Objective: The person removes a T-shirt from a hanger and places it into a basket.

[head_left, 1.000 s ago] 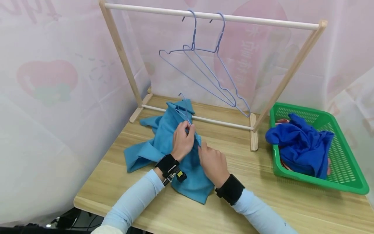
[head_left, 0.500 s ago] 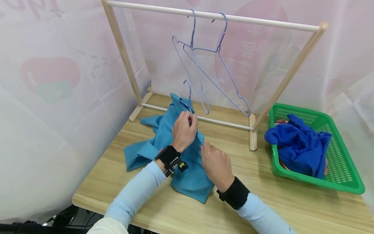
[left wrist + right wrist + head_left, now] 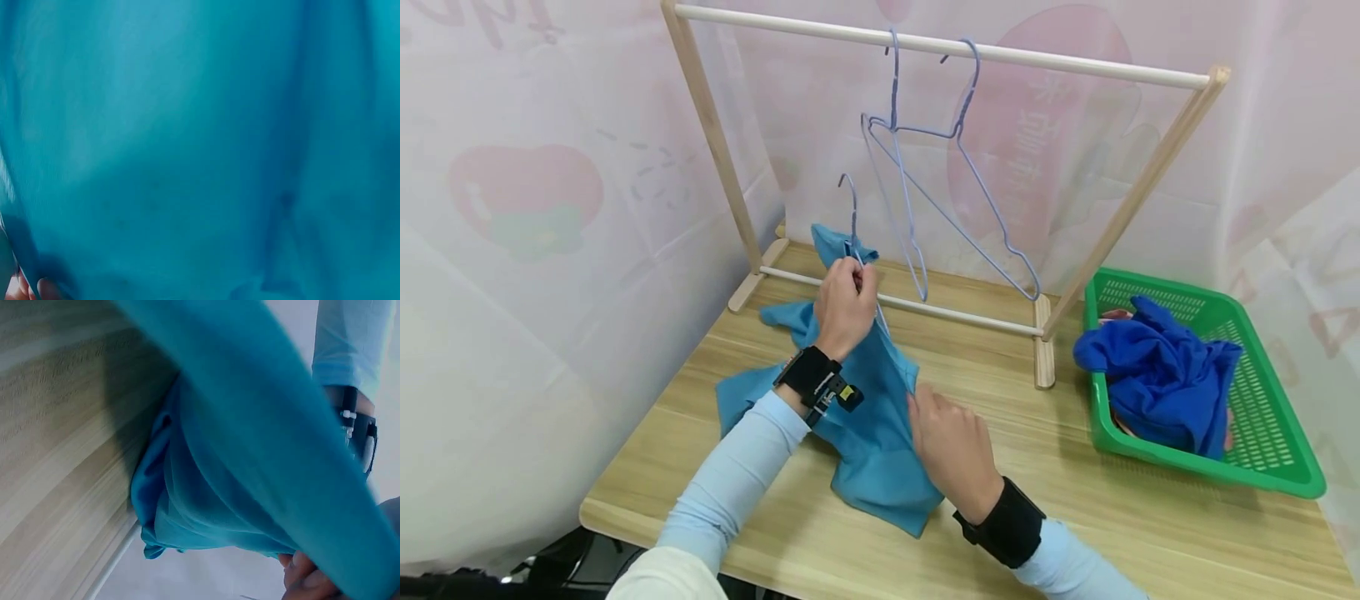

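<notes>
A teal garment (image 3: 880, 454) lies partly on the table, its upper part lifted; it fills the left wrist view. A thin blue wire hanger (image 3: 853, 204) has its hook standing up out of the garment. My left hand (image 3: 844, 307) grips this hanger below the hook, with a fold of cloth above the fingers. To the right and lower, my right hand (image 3: 955, 446) pinches the garment's edge, stretching it between both hands. A wire arm of the hanger shows just below my left hand; its rest is hidden by cloth.
Behind stands a wooden rack with a white top rail (image 3: 1045, 60) and a low white bar (image 3: 955, 312). Two blue hangers (image 3: 992, 192) hang from the rail. A green basket (image 3: 1285, 400) at right holds a royal blue garment (image 3: 1172, 375) and some pinkish cloth.
My left hand has moved up and leftward with the hanger, lifting the garment's top. The right hand has shifted slightly down and right. The left of the two hanging hangers has swivelled.
</notes>
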Demonstrator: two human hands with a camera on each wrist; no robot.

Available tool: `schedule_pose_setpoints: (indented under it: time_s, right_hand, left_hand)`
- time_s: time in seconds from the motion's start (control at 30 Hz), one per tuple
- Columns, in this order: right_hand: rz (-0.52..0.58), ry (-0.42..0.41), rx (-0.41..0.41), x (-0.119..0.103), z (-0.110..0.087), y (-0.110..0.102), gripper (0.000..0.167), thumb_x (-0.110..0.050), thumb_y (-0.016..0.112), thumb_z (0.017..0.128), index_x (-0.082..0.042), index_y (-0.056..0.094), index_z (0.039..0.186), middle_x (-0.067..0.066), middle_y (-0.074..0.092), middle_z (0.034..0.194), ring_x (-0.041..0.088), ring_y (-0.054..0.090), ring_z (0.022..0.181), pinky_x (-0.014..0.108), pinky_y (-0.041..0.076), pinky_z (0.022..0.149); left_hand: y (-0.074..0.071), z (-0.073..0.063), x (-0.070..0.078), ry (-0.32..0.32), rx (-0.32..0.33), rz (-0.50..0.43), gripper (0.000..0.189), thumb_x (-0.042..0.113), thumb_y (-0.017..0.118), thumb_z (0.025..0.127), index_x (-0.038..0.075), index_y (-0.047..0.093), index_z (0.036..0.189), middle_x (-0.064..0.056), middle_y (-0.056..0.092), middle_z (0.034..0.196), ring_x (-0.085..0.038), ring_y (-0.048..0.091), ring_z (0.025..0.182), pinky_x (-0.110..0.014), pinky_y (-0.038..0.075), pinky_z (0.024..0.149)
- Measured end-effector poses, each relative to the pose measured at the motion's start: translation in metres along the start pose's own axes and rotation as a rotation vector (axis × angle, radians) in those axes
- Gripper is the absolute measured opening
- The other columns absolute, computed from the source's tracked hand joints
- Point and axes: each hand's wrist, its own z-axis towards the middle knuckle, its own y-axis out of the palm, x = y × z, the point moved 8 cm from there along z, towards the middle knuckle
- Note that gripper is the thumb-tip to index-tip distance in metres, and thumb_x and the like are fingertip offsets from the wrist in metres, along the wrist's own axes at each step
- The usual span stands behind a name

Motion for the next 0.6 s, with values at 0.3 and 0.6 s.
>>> schedule_pose_setpoints:
  time_s: [0.3,0.6]
  right_hand:
    - [0.014,-0.028,0.001,-0.008,-0.003,0.001,0.027,-0.016,0.070,0.102,-0.008,0.055,0.081,-0.007,0.028,0.058,0.005,0.028,0.042,0.015,0.012,0.043]
    - [0.036,-0.053,0.000,-0.020,-0.008,-0.004,0.033,-0.016,0.073,0.099,-0.011,0.051,0.076,-0.008,0.024,0.060,0.003,0.024,0.045,0.014,0.012,0.044]
  left_hand:
    - [-0.019,0.013,0.002,-0.028,-0.042,-0.049,0.031,0.023,0.044,0.111,0.009,0.048,0.084,-0.009,0.045,0.082,-0.026,0.043,0.069,-0.036,0.032,0.067]
    - [-0.040,0.026,0.017,-0.013,-0.015,-0.145,0.033,0.023,0.045,0.111,0.009,0.053,0.082,-0.006,0.047,0.075,-0.021,0.043,0.064,-0.032,0.034,0.064]
